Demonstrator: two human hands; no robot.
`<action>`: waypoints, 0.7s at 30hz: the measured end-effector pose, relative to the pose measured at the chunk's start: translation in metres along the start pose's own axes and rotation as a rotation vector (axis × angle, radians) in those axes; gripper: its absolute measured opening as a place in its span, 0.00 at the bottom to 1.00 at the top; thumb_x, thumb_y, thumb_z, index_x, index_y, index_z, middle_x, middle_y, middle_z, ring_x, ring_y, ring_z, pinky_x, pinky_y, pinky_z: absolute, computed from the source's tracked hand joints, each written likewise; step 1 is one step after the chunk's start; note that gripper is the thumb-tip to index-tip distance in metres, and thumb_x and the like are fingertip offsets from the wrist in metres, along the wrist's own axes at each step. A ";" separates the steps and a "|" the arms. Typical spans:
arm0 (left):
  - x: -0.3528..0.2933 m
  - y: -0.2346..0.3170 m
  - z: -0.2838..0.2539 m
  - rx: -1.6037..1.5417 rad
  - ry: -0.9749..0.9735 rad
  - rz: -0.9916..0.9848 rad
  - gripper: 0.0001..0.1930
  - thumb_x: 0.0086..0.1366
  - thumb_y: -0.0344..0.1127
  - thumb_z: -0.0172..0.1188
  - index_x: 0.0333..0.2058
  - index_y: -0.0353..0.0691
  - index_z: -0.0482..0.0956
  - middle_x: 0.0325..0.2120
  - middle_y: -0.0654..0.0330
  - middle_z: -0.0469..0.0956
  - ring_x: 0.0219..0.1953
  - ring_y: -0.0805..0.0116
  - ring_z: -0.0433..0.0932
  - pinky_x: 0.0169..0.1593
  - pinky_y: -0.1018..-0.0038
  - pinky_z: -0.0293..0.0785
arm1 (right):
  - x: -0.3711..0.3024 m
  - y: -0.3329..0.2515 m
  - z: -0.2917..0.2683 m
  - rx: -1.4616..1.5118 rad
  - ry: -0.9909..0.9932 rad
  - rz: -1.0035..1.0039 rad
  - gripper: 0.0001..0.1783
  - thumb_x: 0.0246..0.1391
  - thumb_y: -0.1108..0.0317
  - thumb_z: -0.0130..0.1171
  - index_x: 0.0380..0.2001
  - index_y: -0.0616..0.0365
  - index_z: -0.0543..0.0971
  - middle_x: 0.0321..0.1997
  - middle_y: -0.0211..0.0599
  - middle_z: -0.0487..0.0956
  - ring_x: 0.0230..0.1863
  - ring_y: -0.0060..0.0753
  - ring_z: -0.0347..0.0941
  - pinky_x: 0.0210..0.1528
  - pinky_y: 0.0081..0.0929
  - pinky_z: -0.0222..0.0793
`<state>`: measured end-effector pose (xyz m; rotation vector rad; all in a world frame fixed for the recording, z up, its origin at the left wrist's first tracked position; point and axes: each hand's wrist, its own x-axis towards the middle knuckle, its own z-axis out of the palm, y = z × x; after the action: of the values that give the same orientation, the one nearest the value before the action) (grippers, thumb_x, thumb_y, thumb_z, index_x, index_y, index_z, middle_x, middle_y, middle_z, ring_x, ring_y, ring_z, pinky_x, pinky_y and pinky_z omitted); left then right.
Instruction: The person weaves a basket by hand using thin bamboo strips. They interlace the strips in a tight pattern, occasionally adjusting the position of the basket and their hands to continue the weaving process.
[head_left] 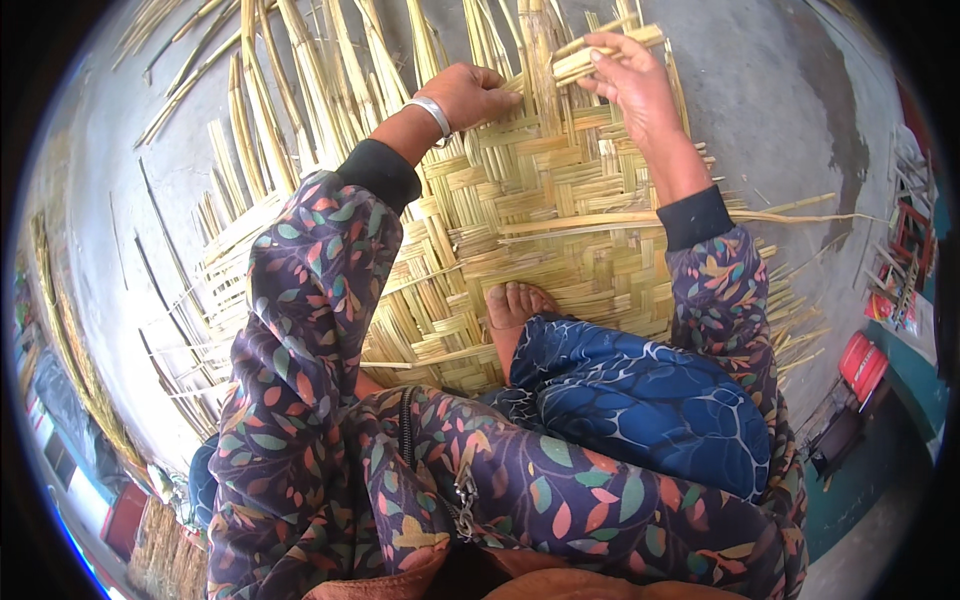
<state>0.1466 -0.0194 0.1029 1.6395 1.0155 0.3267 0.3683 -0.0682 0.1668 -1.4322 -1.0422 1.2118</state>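
Observation:
A partly woven mat of flattened yellow reed strips lies on the floor, with my bare foot on it. At the mat's far edge my right hand is raised, pinching a few split reed strips between thumb and fingers. My left hand, a silver bangle on its wrist, rests low over the upright strips left of these. Its fingers are curled and closed; what they grip, if anything, is hidden. A loose thin strip crosses the mat's middle.
Long unwoven reed ends fan out over the grey concrete floor beyond and left of the mat. At the far left lies a bundle of long stalks. A red round container stands at the right.

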 end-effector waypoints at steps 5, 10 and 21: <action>-0.008 0.003 0.006 0.125 0.106 0.016 0.17 0.56 0.44 0.64 0.39 0.38 0.81 0.32 0.54 0.82 0.36 0.64 0.80 0.41 0.73 0.74 | -0.030 0.027 -0.009 -0.015 0.169 0.042 0.11 0.55 0.74 0.56 0.43 0.60 0.76 0.34 0.29 0.72 0.32 0.19 0.69 0.36 0.20 0.77; -0.032 -0.027 0.027 0.183 0.550 0.365 0.17 0.56 0.34 0.62 0.45 0.40 0.76 0.41 0.54 0.77 0.38 0.59 0.79 0.43 0.70 0.76 | -0.024 0.041 -0.016 -0.017 0.189 0.143 0.14 0.55 0.74 0.57 0.46 0.60 0.76 0.33 0.29 0.72 0.31 0.19 0.69 0.34 0.19 0.77; -0.075 -0.048 0.059 0.898 0.514 0.335 0.27 0.63 0.49 0.51 0.58 0.44 0.65 0.60 0.61 0.63 0.65 0.64 0.55 0.66 0.59 0.47 | -0.016 0.052 -0.012 0.007 0.093 0.117 0.17 0.52 0.66 0.62 0.47 0.49 0.78 0.33 0.27 0.75 0.23 0.18 0.69 0.24 0.16 0.66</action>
<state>0.1203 -0.1148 0.0615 2.6381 1.3772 0.5884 0.3798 -0.0945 0.1185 -1.5472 -0.9007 1.2183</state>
